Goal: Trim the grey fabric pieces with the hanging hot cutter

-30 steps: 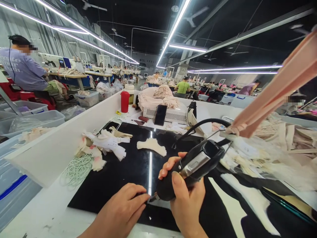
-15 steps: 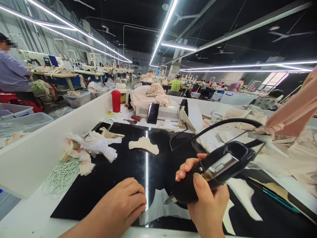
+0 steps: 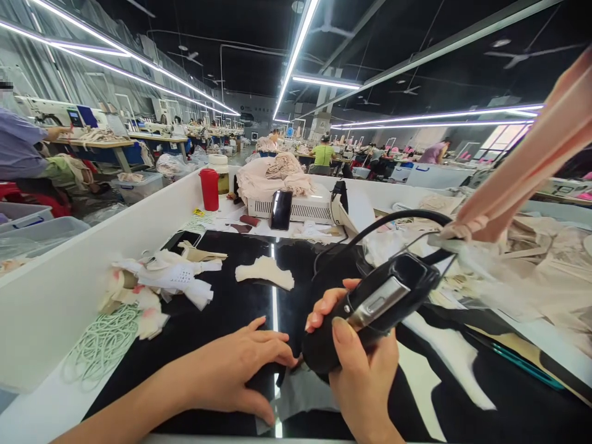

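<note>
My right hand (image 3: 363, 376) is closed around a black electric cutter (image 3: 370, 308) with a silver plate and a black cord (image 3: 393, 221). Its nose points down at the black table top (image 3: 222, 314). My left hand (image 3: 235, 373) lies flat beside the cutter's tip, fingers stretched out, pressing on black fabric (image 3: 296, 394) that lies on the table. A cream cut piece (image 3: 264, 272) rests further back on the black surface. Pale cut pieces (image 3: 444, 351) lie to the right of the cutter.
A heap of white and pink scraps (image 3: 157, 280) and a green cord bundle (image 3: 104, 342) lie at the left by the white wall (image 3: 92, 259). Behind stand a red cup (image 3: 209, 189), a phone (image 3: 280, 209) and a white box (image 3: 305, 206). Pink fabric (image 3: 522, 166) hangs at right. People work beyond.
My left hand has spread its fingers and slid right towards the cutter's tip. The cutter has shifted left and a little lower. The view has swung slightly.
</note>
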`<state>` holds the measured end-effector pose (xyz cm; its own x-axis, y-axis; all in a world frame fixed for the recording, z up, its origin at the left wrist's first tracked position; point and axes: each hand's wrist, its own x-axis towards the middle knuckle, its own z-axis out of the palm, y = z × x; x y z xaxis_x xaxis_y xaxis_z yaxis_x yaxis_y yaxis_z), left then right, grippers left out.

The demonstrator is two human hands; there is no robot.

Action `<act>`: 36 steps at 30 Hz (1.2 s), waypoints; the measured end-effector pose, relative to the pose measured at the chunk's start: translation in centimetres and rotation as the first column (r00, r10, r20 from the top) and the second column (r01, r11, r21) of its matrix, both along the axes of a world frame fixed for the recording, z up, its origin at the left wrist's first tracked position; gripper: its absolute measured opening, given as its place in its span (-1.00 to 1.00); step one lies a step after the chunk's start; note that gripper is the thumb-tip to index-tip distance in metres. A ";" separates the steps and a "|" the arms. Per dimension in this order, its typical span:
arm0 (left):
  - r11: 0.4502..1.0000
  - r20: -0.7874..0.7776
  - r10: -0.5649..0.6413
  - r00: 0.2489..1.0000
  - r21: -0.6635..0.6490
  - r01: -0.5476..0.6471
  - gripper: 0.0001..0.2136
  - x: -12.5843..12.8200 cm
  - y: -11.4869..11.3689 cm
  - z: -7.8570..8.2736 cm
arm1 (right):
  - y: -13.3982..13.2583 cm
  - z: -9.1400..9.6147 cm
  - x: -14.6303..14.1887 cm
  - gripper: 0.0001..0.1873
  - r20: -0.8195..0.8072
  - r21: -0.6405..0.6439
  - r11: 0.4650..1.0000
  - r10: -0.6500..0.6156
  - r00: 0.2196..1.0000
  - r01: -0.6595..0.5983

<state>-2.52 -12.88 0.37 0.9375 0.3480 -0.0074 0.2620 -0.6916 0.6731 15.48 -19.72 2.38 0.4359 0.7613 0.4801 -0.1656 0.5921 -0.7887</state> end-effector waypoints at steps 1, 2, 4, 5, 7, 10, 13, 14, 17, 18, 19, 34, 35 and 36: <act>1.000 0.006 -0.006 1.000 -0.007 0.006 -0.49 -0.1 0.1 0.0 | 0.1 -0.1 0.0 -0.65 0.002 0.004 1.000 0.002 1.000 -0.002; 1.000 0.013 -0.010 1.000 -0.014 0.010 -0.48 -0.2 0.2 0.0 | 0.2 -0.2 0.0 -0.65 0.005 0.008 1.000 0.005 1.000 -0.005; 1.000 0.022 -0.013 1.000 -0.028 0.014 -0.45 -0.3 0.4 0.0 | 0.4 -0.4 -0.1 -0.64 0.017 0.020 1.000 0.015 1.000 -0.016; 0.999 0.024 -0.014 1.000 -0.035 0.014 -0.43 -0.3 0.5 0.0 | 0.5 -0.5 -0.1 -0.64 0.023 0.027 0.999 0.019 1.000 -0.020; 0.999 0.028 -0.015 1.000 -0.051 0.016 -0.41 -0.4 0.6 0.0 | 0.6 -0.6 -0.2 -0.65 0.024 0.030 0.999 0.016 1.000 -0.017; 0.997 0.040 -0.021 0.999 -0.070 0.024 -0.39 -0.4 0.7 0.0 | 0.6 -0.6 -0.3 -0.65 0.024 0.025 1.000 0.011 1.000 -0.012; 0.998 0.045 -0.029 0.999 -0.060 0.032 -0.37 -0.5 0.8 -0.1 | 0.4 -0.4 -0.3 -0.66 0.036 0.015 1.000 0.016 0.999 -0.017; 0.998 0.048 -0.034 0.998 -0.053 0.036 -0.36 -0.5 0.8 -0.1 | 0.4 -0.4 -0.3 -0.67 0.038 0.006 1.000 0.014 0.999 -0.014; 0.998 0.057 -0.045 0.997 -0.047 0.048 -0.33 -0.6 0.8 -0.2 | 0.3 -0.3 -0.4 -0.69 0.039 -0.018 1.000 0.011 0.999 -0.011; 0.997 0.057 -0.048 0.997 -0.050 0.051 -0.32 -0.6 0.8 -0.2 | 0.2 -0.3 -0.4 -0.69 0.034 -0.018 1.000 0.015 0.999 -0.014; 0.997 0.057 -0.049 0.997 -0.054 0.052 -0.32 -0.7 0.8 -0.2 | 0.2 -0.3 -0.4 -0.69 0.029 -0.012 1.000 0.021 0.999 -0.021; 0.997 0.035 -0.064 0.997 -0.041 0.066 -0.29 -0.6 1.0 0.0 | -1.1 -0.3 -1.9 -0.67 -0.035 0.010 0.994 0.113 0.993 -0.113; 0.997 0.036 -0.064 0.997 -0.041 0.065 -0.29 -0.6 1.0 0.0 | -1.2 -0.3 -2.2 -0.66 -0.052 0.009 0.993 0.114 0.992 -0.114; 0.997 0.032 -0.064 0.997 -0.040 0.065 -0.28 -0.6 1.0 0.0 | -1.4 -0.3 -2.5 -0.64 -0.063 0.009 0.993 0.117 0.991 -0.117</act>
<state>-3.10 -11.85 0.36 0.9580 0.2866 0.0087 0.1965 -0.6782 0.7081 13.03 -21.08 2.08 0.3739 0.8063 0.4584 -0.2837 0.5700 -0.7711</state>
